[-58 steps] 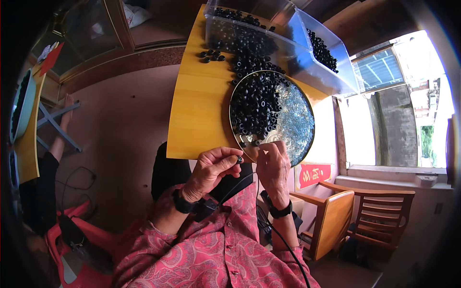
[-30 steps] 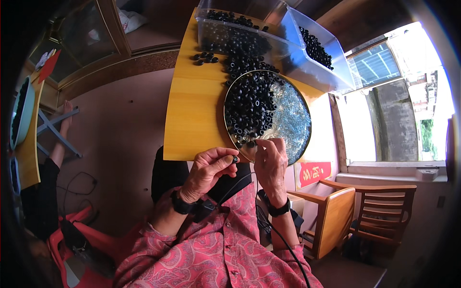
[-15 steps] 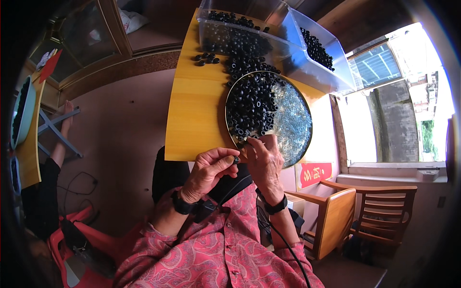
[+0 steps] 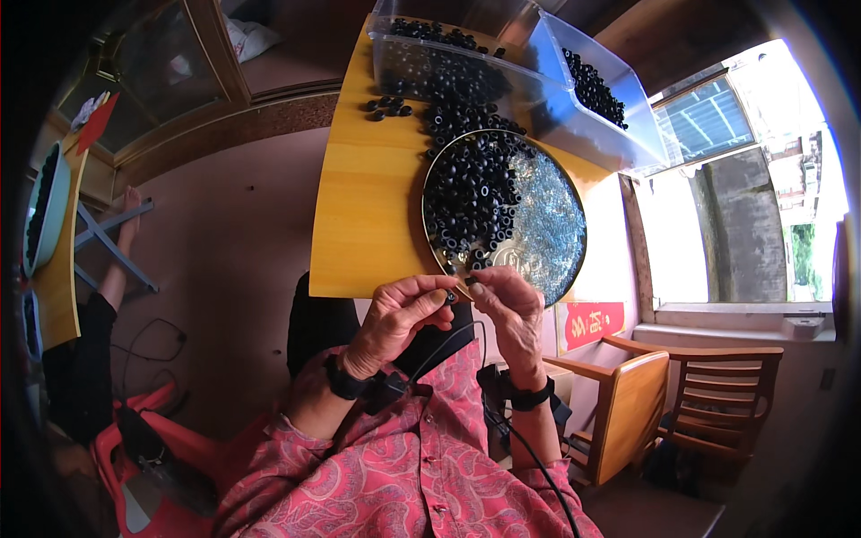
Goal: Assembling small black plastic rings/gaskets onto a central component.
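While the left hand [image 4: 395, 320] pinches a small dark piece [image 4: 450, 297] between thumb and forefinger, the right hand [image 4: 516, 314] grips a black bead [image 4: 471, 282] in narrowed fingertips just beside it; can't tell if the two pieces touch. Just beyond both sets of fingertips, the round tray [image 4: 514, 255] holds heaped black rings [image 4: 466, 197], with glittery clear bits [image 4: 552, 215] beyond the right fingers. Yellow table [image 4: 359, 247] lies past the left fingers; clear bin [image 4: 621, 148] sits farthest out, beyond the tray.
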Motion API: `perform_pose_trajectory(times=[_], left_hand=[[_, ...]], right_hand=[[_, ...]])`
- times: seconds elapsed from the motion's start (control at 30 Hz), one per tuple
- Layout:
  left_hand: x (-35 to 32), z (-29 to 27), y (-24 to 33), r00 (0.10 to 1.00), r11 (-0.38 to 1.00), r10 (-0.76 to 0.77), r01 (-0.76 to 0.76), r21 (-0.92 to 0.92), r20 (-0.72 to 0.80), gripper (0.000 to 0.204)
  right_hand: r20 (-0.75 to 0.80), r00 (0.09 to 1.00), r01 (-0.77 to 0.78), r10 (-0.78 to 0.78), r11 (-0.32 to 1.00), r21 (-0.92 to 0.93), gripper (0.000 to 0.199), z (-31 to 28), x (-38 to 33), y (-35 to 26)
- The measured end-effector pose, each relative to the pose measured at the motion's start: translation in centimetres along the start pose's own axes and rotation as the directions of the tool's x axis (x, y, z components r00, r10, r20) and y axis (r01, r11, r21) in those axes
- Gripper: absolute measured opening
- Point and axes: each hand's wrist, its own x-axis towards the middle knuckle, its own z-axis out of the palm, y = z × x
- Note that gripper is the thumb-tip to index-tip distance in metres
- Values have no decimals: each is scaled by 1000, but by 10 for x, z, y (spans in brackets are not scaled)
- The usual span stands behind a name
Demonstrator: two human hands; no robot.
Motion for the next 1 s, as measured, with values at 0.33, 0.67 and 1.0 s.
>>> perform_pose_trajectory(times=[0.33,0.67,1.0], left_hand=[[2,8,-9,999,975,29,-36,219,35,25],[2,14,-11,999,990,0,-6,143,40,26],[1,21,-9,998,984,18,-28,176,58,26]], right_hand=[[-33,991,127,-129,990,-61,21,0,-14,6],[-5,960,279,-281,954,-111,25,-9,-19,13],[-124,992,17,-16,1000,6,16,-8,-27,8]])
